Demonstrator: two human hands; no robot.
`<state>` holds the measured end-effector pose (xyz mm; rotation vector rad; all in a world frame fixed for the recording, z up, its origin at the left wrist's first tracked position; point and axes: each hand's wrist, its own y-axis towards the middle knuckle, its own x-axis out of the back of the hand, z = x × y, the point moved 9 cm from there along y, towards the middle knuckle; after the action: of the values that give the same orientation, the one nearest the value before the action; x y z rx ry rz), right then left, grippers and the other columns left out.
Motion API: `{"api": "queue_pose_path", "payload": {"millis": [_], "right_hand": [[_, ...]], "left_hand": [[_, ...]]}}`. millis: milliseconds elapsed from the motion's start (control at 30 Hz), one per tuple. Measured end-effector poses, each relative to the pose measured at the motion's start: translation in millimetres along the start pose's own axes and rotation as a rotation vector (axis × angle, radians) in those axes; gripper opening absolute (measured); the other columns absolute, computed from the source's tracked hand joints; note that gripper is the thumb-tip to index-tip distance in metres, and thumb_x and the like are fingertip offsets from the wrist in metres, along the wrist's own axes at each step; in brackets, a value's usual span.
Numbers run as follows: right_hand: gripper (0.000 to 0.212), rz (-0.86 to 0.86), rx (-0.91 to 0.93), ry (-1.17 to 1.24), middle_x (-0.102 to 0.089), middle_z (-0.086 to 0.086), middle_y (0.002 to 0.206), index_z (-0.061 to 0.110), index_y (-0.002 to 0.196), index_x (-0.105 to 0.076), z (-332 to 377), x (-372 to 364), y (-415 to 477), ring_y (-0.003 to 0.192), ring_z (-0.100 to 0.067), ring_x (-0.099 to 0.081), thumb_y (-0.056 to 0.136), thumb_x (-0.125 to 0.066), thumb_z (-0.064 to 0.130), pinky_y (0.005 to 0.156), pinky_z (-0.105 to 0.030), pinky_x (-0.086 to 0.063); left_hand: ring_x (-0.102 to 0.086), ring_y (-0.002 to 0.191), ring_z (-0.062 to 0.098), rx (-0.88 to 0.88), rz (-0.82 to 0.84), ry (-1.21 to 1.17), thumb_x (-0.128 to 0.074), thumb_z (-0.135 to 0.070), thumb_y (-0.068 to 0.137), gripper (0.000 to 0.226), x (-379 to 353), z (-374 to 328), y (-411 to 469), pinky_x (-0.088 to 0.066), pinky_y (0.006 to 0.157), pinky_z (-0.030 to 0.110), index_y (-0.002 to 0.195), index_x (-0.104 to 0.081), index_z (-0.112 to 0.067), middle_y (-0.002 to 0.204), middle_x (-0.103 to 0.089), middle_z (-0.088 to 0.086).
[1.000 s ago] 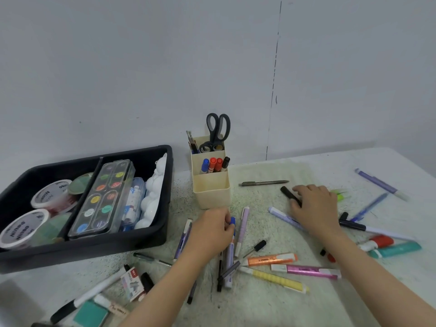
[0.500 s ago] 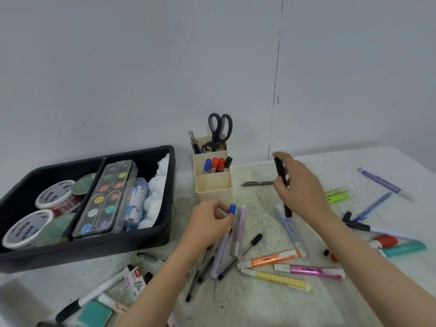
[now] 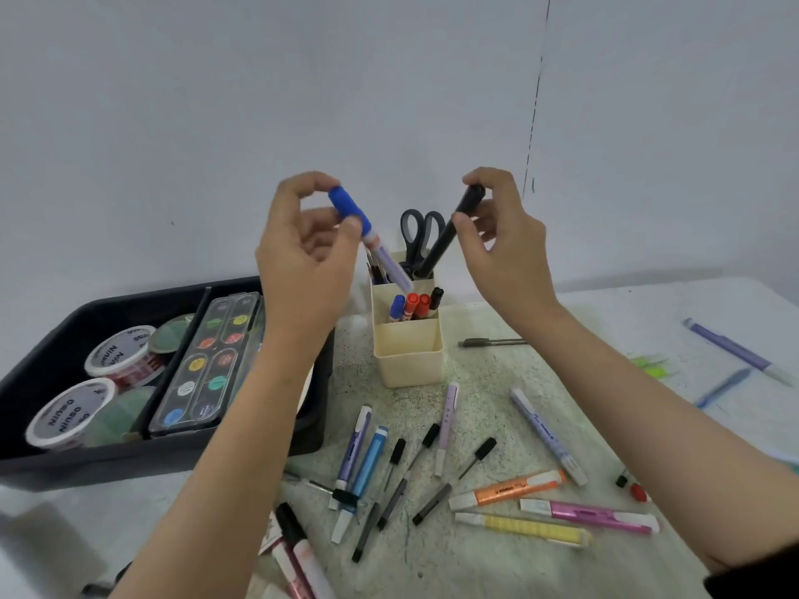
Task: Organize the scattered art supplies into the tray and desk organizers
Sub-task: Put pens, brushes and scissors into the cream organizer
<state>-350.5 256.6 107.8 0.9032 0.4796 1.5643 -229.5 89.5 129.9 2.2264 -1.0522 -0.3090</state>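
Left hand (image 3: 302, 252), at centre frame, pinches the cap end of a blue-capped marker (image 3: 351, 211) between thumb and fingertips, while the right hand (image 3: 506, 244) pinches the top of a black pen (image 3: 449, 235) the same way. Both are held high against the wall and slant inward and down, their lower ends meeting at the rear compartment of the cream organizer (image 3: 408, 361). The pen's tip sits inside it beside the scissors (image 3: 421, 231); whether the marker's tip is inside cannot be told. Four markers (image 3: 413, 305) stand in the organizer's middle compartment. At left of frame, the black tray (image 3: 65, 464) holds a paint palette (image 3: 207, 365) and two white-lidded tubs (image 3: 119, 352). Loose pens lie across the table (image 3: 475, 564) in the lower centre, among them orange (image 3: 510, 486), pink (image 3: 592, 514) and yellow (image 3: 527, 529) highlighters, with a purple pen (image 3: 739, 352) apart at the right edge.
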Motion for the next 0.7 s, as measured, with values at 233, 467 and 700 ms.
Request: {"api": "queue_pose_path", "payload": {"millis": [233,467,700], "right_hand": [[0.029,0.190,0.013,-0.139,-0.060,0.013,0.090,0.019,0.122,-0.050,-24.8,-36.1,-18.8,0.082,-0.008,-0.061,0.093,-0.054,0.015,0.079,-0.030,-0.051],[0.027,0.299,-0.024,-0.160,-0.067,0.006,0.107,0.017,0.119,-0.059,-49.8,-49.7,-37.1,0.094,-0.012,-0.063,0.092,-0.057,0.014,0.086,-0.033,-0.050],[0.031,0.292,-0.052,-0.178,-0.069,0.003,0.111,0.018,0.124,-0.062,-56.4,-49.8,-40.7,0.100,-0.012,-0.062,0.095,-0.053,0.016,0.088,-0.028,-0.048]], "left_hand": [[-0.066,0.080,0.002,-0.106,0.098,0.223,-0.056,-0.004,0.089,0.028,-28.3,31.7,6.8,-0.052,0.073,0.016,0.107,-0.049,-0.025,0.090,-0.068,-0.004],[-0.065,0.078,0.001,-0.036,0.320,0.308,-0.058,-0.002,0.087,0.026,-64.8,80.4,-1.3,-0.051,0.074,0.012,0.104,-0.054,-0.020,0.084,-0.067,-0.005],[-0.065,0.083,0.003,0.024,0.441,0.343,-0.061,-0.004,0.083,0.025,-82.6,102.5,-5.3,-0.054,0.082,0.029,0.100,-0.057,-0.022,0.085,-0.068,-0.007]]}}
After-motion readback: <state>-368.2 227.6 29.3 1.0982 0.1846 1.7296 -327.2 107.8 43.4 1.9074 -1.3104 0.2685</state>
